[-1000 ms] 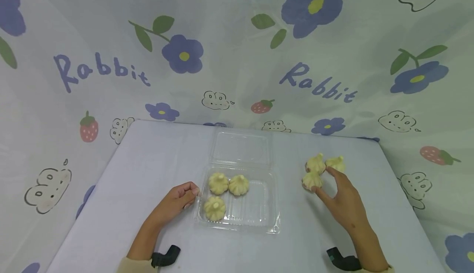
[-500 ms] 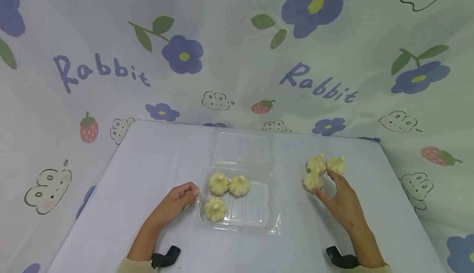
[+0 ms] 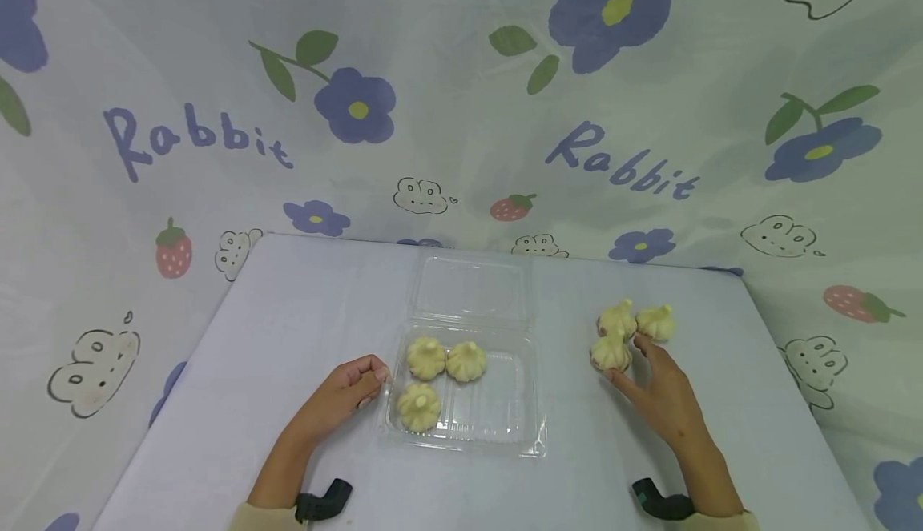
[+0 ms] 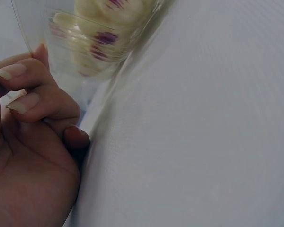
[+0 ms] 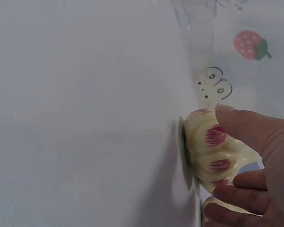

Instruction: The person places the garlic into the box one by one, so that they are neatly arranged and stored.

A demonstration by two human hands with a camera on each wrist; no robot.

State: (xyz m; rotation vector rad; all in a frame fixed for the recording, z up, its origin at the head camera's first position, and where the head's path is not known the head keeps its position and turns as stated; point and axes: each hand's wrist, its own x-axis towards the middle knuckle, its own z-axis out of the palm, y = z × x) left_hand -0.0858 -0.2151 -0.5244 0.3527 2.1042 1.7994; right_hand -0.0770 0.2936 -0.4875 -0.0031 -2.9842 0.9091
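Note:
A clear hinged plastic container [image 3: 505, 427] lies open on the table, three garlic bulbs in its left half: one at back left [image 3: 426, 357], one beside it [image 3: 465, 361], one at front left [image 3: 418, 408]. My left hand [image 3: 346, 391] pinches the container's left rim; the left wrist view shows its other fingers curled. At the right, my right hand [image 3: 667, 399] has thumb and fingers spread about the nearest garlic bulb [image 3: 610, 352], the thumb tip at its near edge. In the right wrist view purple streaks mark this bulb [image 5: 213, 146].
Two more garlic bulbs, one at the left [image 3: 616, 319] and one at the right [image 3: 655, 323], sit just behind the nearest one. The raised-back lid [image 3: 470, 287] extends toward the table's far edge. A patterned cloth [image 3: 461, 98] hangs behind the white table [image 3: 310, 299].
My right hand has drawn slightly toward me, its index finger lower beside the nearest bulb. The left hand, the container and the bulbs stay in place.

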